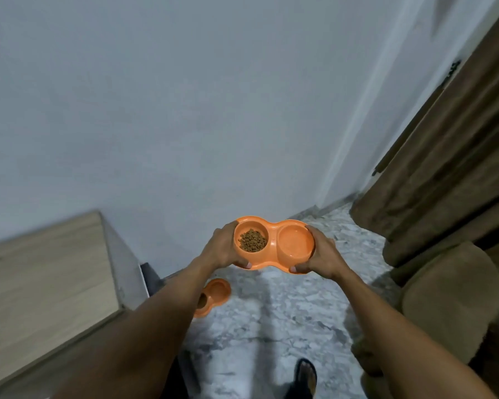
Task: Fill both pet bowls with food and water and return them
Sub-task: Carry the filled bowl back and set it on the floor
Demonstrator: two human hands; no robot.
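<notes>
An orange double pet bowl is held level in the air in front of me. Its left cup holds brown kibble; its right cup looks wet or filled with clear water. My left hand grips the bowl's left end and my right hand grips its right end, thumbs on the near rim. A second orange double bowl lies on the floor below, partly hidden behind my left forearm; one cup shows something dark inside.
A light wooden cabinet stands at the left against the pale wall. Brown curtains hang at the right above a tan cushioned seat. Grey marbled floor runs between them. My sandalled foot shows at the bottom.
</notes>
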